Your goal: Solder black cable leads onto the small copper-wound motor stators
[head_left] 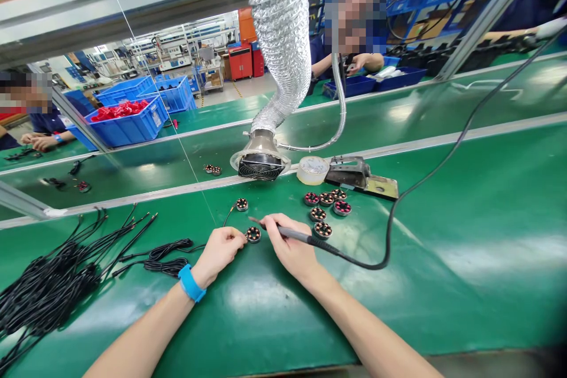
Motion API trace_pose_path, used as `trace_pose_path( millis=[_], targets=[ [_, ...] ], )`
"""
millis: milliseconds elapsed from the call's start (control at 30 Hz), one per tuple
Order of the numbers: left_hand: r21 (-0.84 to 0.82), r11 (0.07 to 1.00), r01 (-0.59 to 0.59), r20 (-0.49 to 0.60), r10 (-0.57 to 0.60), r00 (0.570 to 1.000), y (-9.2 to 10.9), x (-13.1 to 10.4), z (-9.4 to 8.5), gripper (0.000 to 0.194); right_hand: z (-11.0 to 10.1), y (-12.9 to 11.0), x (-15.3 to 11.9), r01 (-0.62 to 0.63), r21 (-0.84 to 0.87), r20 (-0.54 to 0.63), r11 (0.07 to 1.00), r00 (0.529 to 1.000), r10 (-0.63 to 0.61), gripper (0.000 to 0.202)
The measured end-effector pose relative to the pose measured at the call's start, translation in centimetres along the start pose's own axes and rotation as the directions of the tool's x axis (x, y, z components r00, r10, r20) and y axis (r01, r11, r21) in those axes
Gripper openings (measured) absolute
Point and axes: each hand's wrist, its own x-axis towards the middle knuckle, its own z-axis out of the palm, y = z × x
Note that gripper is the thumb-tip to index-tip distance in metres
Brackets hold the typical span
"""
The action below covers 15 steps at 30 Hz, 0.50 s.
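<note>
My right hand grips a soldering iron like a pen, its tip pointing left just above a small round motor stator with copper windings. My left hand, a blue band on its wrist, is pinched closed at the stator's left edge. A black cable runs from a coiled bundle under that hand; its end is hidden by the fingers. Just behind lies another stator with a thin lead attached. Several more stators are grouped to the right, some with red windings.
A heap of black cables covers the left of the green bench. A fume duct hangs ahead, beside a solder wire roll and iron stand. The iron's cord loops right. Co-workers sit beyond, near blue bins.
</note>
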Motion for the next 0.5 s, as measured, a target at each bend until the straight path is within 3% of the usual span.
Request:
trace_pose_path(
  millis=[167, 367, 500],
  targets=[
    [-0.005, 1.000, -0.008, 0.004, 0.008, 1.000, 0.1, 0.0, 0.0, 0.018, 0.2, 0.2, 0.2, 0.032, -0.014, 0.159, 0.999, 0.987, -0.029, 0.020],
    [-0.025, 1.000, -0.004, -0.008, 0.003, 1.000, 0.2, -0.1, 0.1, 0.023, 1.4, 1.2, -0.4, 0.030, 0.008, 0.285, 1.000, 0.958, -0.031, 0.076],
    [-0.045, 0.999, -0.002, 0.011, 0.003, 1.000, 0.1, -0.1, 0.1, 0.027, 2.0, 2.1, -1.0, 0.027, 0.048, 0.360, 0.998, 0.932, -0.043, 0.078]
  ],
)
